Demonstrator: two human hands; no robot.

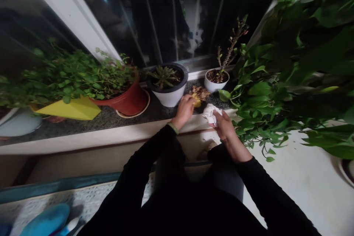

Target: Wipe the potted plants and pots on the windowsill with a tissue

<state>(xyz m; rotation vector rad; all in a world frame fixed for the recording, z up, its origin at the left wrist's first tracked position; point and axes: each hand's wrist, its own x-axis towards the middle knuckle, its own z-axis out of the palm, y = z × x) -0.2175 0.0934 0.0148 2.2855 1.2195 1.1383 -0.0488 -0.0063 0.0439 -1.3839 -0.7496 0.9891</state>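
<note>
1. L hand [185, 110] of a person in black sleeves, green band [173, 128] at the wrist, reaches over a dark speckled windowsill [83, 127]; fingers part-curled at a yellow leaf [197, 101]. Can't tell if it's gripped.
2. R hand [224, 125], just in front of the sill's edge, is closed w/ fingers & thumb around a crumpled white tissue [210, 114], approx. level w/ the L hand.
3. Yellow leaf lies at the front of a small pile of dry brown leaves [200, 91] on the sill, btwn two white pots.
4. Immed. left of the pile: white pot w/ dark rim [170, 97], holding a spiky succulent [163, 77]. Behind it, to the right: small white pot [214, 85] w/ a thorny stem [228, 57].
5. Farther left: red pot [124, 101], tilted, on a pale saucer [129, 115]; then an angular yellow planter [73, 108] under leafy greenery [69, 77].
6. Far R: a mass of trailing green foliage [262, 92]. Bkgd: dark window [166, 14] w/ reflections. Lower L: blue item [47, 221], ID unclear.
</note>
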